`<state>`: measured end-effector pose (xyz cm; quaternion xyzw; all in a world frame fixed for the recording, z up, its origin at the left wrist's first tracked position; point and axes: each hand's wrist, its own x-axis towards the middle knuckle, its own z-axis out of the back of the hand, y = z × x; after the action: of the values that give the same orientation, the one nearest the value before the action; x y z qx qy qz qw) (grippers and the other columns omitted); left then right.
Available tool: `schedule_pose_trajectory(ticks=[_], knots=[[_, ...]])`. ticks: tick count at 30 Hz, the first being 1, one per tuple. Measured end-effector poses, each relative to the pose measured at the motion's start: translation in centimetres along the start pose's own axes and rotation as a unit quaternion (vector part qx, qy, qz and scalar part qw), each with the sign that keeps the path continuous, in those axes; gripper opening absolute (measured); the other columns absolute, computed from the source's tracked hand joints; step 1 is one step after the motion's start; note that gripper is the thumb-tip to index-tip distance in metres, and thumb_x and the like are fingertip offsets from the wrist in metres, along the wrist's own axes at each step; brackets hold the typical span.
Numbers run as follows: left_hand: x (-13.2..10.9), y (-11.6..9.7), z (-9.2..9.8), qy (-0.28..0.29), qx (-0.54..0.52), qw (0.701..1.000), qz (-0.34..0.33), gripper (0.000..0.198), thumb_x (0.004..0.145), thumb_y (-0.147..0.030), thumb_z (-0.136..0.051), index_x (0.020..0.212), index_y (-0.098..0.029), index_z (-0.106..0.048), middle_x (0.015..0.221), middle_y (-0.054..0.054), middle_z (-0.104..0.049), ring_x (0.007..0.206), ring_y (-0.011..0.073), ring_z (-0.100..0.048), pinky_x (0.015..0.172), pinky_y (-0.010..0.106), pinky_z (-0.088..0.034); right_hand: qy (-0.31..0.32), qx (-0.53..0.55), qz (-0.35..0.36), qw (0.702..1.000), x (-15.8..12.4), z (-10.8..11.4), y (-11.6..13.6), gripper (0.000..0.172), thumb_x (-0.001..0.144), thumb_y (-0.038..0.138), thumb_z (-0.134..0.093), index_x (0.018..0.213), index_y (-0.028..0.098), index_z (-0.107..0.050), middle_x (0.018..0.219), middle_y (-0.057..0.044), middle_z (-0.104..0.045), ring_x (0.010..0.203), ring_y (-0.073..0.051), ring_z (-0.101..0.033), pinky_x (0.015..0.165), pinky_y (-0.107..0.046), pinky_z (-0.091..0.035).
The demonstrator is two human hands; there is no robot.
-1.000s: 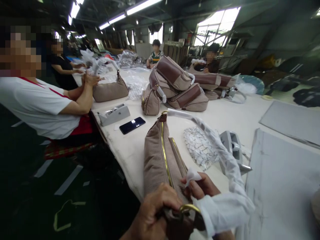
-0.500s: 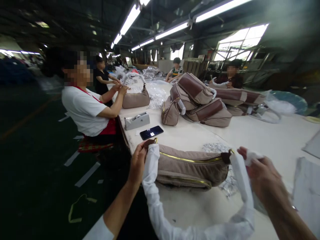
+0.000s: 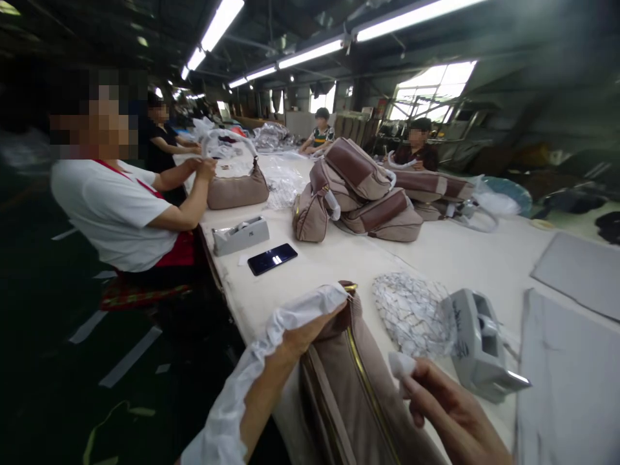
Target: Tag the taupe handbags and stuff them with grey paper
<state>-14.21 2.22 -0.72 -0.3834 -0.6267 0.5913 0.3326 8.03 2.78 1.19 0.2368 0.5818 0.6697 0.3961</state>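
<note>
A taupe corduroy handbag with gold zips lies end-on below me on the table. My left hand is closed on its far end, by the brown tab and gold ring; the fingertips are partly hidden. From that ring the strap, wrapped in white paper, runs back over my left wrist and forearm. My right hand, to the right of the handbag and apart from it, has its fingers pinched on a small white wad, possibly tissue. A grey tape dispenser stands just beyond my right hand.
A pile of small silvery-white packets lies beside the dispenser. Farther off are a phone, another tape dispenser and a heap of handbags. Grey sheets cover the right side. A co-worker in white sits left, handling a handbag.
The handbag has turned from lying crosswise to pointing away from me. Its wrapped strap has swung over my left forearm. My right hand has moved left and nearer, still with the white wad.
</note>
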Motion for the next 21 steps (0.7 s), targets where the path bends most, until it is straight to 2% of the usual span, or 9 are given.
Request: schedule_pose_trajectory(ticks=[3, 5, 8, 10, 13, 15, 17, 19, 21], knots=[[-1.7, 0.9, -3.4, -0.066, 0.009, 0.996, -0.056, 0.030, 0.070, -0.035, -0.069, 0.093, -0.017, -0.058, 0.095, 0.007, -0.064, 0.089, 0.0215, -0.061, 0.084, 0.035, -0.047, 0.034, 0.069, -0.037, 0.996, 1.5, 0.3, -0.8, 0.034, 0.078, 0.050, -0.058, 0.071, 0.017, -0.055, 0.058, 0.003, -0.045, 0.052, -0.009, -0.039, 0.049, -0.019, -0.035], [-3.3, 1.5, -4.5, -0.098, -0.006, 0.990, -0.102, 0.027, 0.075, -0.035, -0.065, 0.092, -0.018, -0.055, 0.093, 0.005, -0.062, 0.087, 0.0194, -0.060, 0.085, 0.034, -0.046, 0.033, 0.105, -0.051, 0.993, 2.1, 0.0, -1.3, 0.033, 0.079, 0.049, -0.058, 0.073, 0.016, -0.056, 0.057, 0.003, -0.046, 0.051, -0.008, -0.038, 0.047, -0.018, -0.031], [-5.5, 2.0, -4.6, -0.043, -0.030, 0.990, -0.127, 0.026, 0.082, -0.038, -0.056, 0.097, -0.018, -0.058, 0.097, 0.006, -0.063, 0.093, 0.0208, -0.059, 0.089, 0.033, -0.044, 0.010, 0.128, -0.041, 0.991, 2.0, -0.6, -1.7, 0.032, 0.079, 0.047, -0.059, 0.075, 0.015, -0.059, 0.057, 0.001, -0.049, 0.051, -0.008, -0.039, 0.047, -0.018, -0.031], [-6.5, 2.1, -4.3, 0.002, 0.016, 0.993, -0.121, 0.026, 0.079, -0.039, -0.059, 0.094, -0.018, -0.064, 0.094, 0.007, -0.065, 0.093, 0.0226, -0.058, 0.086, 0.033, -0.043, 0.013, 0.109, -0.007, 0.994, 1.8, -0.9, -1.6, 0.030, 0.082, 0.044, -0.056, 0.080, 0.015, -0.062, 0.059, 0.001, -0.050, 0.052, -0.009, -0.042, 0.047, -0.018, -0.034], [-6.8, 2.2, -4.0, 0.031, 0.032, 0.995, -0.093, 0.020, 0.079, -0.035, -0.061, 0.086, -0.018, -0.068, 0.083, 0.004, -0.066, 0.083, 0.0197, -0.059, 0.078, 0.029, -0.044, 0.007, -0.039, 0.148, 0.988, 2.1, -0.6, -0.8, 0.021, 0.087, 0.031, -0.050, 0.088, 0.017, -0.065, 0.068, -0.001, -0.056, 0.059, -0.012, -0.051, 0.052, -0.020, -0.042], [-6.3, 2.5, -4.0, 0.045, -0.037, 0.996, -0.064, 0.019, 0.079, -0.034, -0.061, 0.085, -0.017, -0.068, 0.082, 0.004, -0.067, 0.080, 0.0185, -0.060, 0.077, 0.027, -0.045, -0.050, -0.189, 0.310, 0.930, 3.2, 0.3, -0.1, 0.019, 0.087, 0.019, -0.049, 0.097, 0.018, -0.065, 0.083, -0.005, -0.062, 0.071, -0.014, -0.058, 0.061, -0.022, -0.048], [-5.8, 2.8, -3.9, 0.058, -0.094, 0.993, -0.052, 0.020, 0.079, -0.033, -0.061, 0.089, -0.017, -0.068, 0.091, 0.006, -0.068, 0.088, 0.0204, -0.060, 0.082, 0.029, -0.044, -0.105, -0.322, 0.440, 0.832, 4.9, 1.6, 0.7, 0.026, 0.084, 0.011, -0.052, 0.105, 0.020, -0.063, 0.100, -0.008, -0.061, 0.092, -0.019, -0.058, 0.079, -0.031, -0.050], [-5.4, 3.0, -3.6, 0.064, -0.097, 0.992, -0.058, 0.020, 0.079, -0.030, -0.060, 0.094, -0.018, -0.068, 0.111, 0.007, -0.063, 0.107, 0.0234, -0.055, 0.094, 0.032, -0.038, -0.104, -0.415, 0.511, 0.746, 6.9, 2.8, 1.2, 0.030, 0.083, 0.007, -0.051, 0.105, 0.024, -0.062, 0.113, -0.009, -0.057, 0.114, -0.026, -0.048, 0.094, -0.047, -0.042], [-5.3, 3.0, -3.2, 0.067, -0.071, 0.993, -0.072, 0.018, 0.080, -0.026, -0.059, 0.094, -0.019, -0.068, 0.119, 0.007, -0.060, 0.122, 0.0247, -0.042, 0.103, 0.033, -0.029, -0.061, -0.459, 0.542, 0.702, 8.7, 3.6, 1.3, 0.031, 0.084, 0.005, -0.048, 0.104, 0.022, -0.062, 0.126, -0.011, -0.048, 0.128, -0.032, -0.032, 0.098, -0.056, -0.036]])
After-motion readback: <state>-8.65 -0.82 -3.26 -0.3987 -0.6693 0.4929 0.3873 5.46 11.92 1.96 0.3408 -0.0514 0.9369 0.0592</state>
